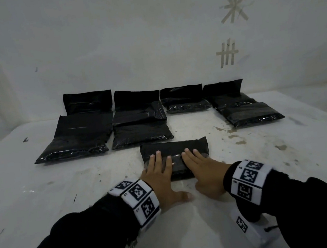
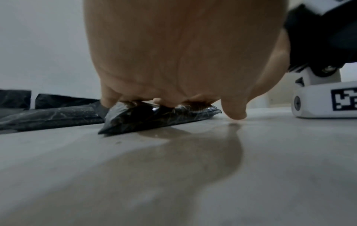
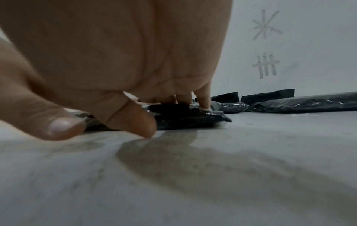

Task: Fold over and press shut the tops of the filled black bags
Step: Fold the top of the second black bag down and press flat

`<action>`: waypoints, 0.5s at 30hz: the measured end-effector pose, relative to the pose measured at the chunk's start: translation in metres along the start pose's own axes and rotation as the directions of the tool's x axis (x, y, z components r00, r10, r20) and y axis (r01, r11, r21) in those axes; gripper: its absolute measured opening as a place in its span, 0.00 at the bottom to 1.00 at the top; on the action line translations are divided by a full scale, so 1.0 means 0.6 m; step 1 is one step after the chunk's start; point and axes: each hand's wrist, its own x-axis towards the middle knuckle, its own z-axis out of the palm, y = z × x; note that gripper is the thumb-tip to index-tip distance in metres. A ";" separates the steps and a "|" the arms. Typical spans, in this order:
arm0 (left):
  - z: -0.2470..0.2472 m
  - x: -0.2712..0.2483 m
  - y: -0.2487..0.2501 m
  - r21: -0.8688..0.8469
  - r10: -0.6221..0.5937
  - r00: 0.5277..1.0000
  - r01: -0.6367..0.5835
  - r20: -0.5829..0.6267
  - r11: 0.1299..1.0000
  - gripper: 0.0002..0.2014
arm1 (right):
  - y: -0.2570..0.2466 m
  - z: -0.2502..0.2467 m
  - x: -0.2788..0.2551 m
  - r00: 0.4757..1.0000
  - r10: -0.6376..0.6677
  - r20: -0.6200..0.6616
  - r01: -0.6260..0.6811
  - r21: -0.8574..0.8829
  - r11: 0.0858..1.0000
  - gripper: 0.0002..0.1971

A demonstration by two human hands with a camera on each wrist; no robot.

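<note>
Left hand (image 1: 161,174) and right hand (image 1: 201,168) lie flat, gripping nothing, pressing the soft, glossy, filled black plastic bag (image 1: 185,148); likely slippery; press along the fold.

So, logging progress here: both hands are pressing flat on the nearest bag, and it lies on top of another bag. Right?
Not quite. Both the left hand and right hand press the nearest bag, but it lies alone on the table, apart from the others, as the head view shows.

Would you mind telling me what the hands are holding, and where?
Nothing is gripped: left hand and right hand press flat-fingered on the folded-over top of the nearest filled black plastic bag.
</note>
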 end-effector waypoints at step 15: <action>0.000 -0.003 -0.006 0.146 -0.063 0.992 0.078 -0.105 0.986 0.54 | -0.008 -0.004 -0.008 0.990 0.098 -0.102 -0.104 -0.059 0.993 0.42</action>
